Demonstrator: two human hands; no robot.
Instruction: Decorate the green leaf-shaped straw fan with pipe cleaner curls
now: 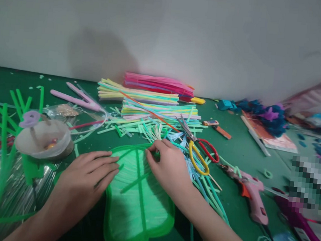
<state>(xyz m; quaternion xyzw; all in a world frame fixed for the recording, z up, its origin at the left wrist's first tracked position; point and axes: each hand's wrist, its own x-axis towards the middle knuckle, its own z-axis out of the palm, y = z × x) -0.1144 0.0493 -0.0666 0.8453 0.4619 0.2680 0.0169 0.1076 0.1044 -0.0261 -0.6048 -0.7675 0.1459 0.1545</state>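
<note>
A green leaf-shaped piece (154,211) lies in front of me, edged with a fuzzy green pipe cleaner. A long green strip runs down its middle, with shorter slanting strips beside it. My left hand (86,181) rests along the leaf's upper left edge, fingers stretched out. At the top edge, my right hand (170,167) is closed in a pinch, thumb and forefinger together. What is between those fingertips is too small or hidden to make out.
Scissors (199,158) lie right of my right hand, near a pink glue gun (255,198). Pipe cleaner bundles (161,111) lie by the wall. A plastic tub (44,143), a pink hair-straightener-like tool (77,97) and loose green pipe cleaners (4,139) are at left.
</note>
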